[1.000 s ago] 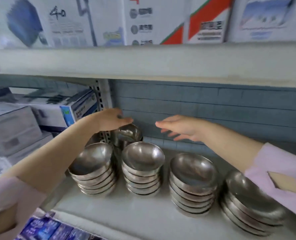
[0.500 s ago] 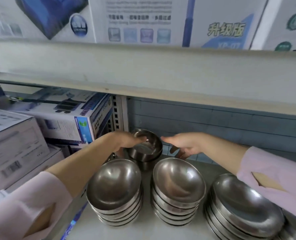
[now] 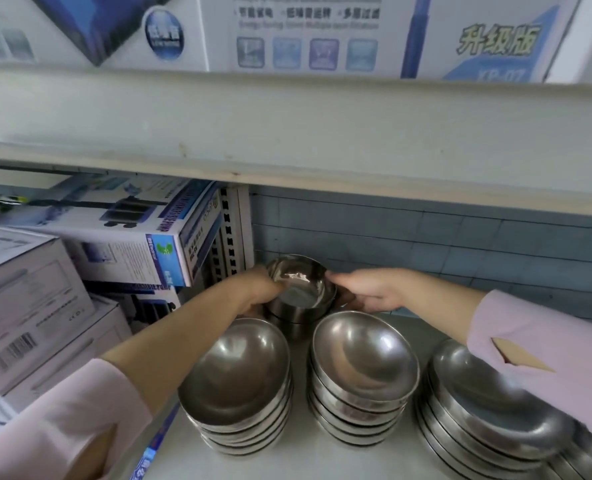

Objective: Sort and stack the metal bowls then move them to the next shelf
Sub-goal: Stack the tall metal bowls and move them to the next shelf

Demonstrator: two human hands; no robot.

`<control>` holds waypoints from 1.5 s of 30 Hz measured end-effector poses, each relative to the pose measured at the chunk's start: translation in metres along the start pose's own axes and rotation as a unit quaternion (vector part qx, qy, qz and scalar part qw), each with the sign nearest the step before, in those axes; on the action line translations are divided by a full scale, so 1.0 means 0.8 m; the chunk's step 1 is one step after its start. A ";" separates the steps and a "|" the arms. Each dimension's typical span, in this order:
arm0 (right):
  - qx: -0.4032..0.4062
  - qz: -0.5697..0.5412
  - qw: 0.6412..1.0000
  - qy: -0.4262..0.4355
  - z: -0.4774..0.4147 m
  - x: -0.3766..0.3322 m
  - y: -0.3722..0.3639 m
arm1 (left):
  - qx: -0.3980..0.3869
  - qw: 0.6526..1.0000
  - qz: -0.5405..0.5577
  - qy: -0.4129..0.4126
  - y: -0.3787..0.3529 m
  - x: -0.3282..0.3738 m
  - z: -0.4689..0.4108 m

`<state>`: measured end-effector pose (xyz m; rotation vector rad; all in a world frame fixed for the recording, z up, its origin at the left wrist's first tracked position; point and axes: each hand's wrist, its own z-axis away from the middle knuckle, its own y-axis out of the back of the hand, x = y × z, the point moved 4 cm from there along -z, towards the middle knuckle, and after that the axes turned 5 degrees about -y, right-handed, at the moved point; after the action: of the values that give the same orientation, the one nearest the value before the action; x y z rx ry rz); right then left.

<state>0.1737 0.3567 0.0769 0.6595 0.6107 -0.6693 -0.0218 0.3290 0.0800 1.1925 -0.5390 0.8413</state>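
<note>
A short stack of small deep metal bowls [image 3: 299,289] stands at the back left of the shelf, by the blue tiled wall. My left hand [image 3: 253,291] grips its left side and my right hand [image 3: 367,292] grips its right side. In front stand two stacks of wider metal bowls, the left stack [image 3: 235,386] and the middle stack [image 3: 362,372]. A third stack of broad shallow bowls [image 3: 488,414] sits at the right, partly hidden by my right sleeve.
The white shelf [image 3: 287,459] carries the stacks. A perforated upright post [image 3: 230,237] divides it from the left bay, packed with cardboard boxes [image 3: 121,244]. The upper shelf board [image 3: 287,133] hangs low overhead, with more boxes on it.
The view has moved closer and to the left. Both hands have closed in from either side and now clasp the small back stack, which they were only reaching for a second ago.
</note>
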 end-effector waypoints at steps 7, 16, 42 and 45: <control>0.114 -0.065 0.986 0.101 0.051 -0.011 0.026 | 0.031 0.994 0.083 -0.061 0.012 0.048 0.054; 0.234 -0.194 0.920 0.249 0.184 -0.014 0.041 | 0.058 0.958 0.261 -0.099 0.025 0.107 0.146; 0.230 -0.375 0.843 0.309 0.447 0.249 0.000 | 0.132 0.927 0.213 -0.279 -0.233 0.126 0.417; 0.240 -0.363 0.848 0.303 0.454 0.276 -0.016 | 0.130 0.921 0.190 -0.316 -0.259 0.115 0.425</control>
<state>0.4097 0.0107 0.1513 1.1415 1.3391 -1.3707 0.2201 0.0037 0.1315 1.6443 -1.2481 0.8608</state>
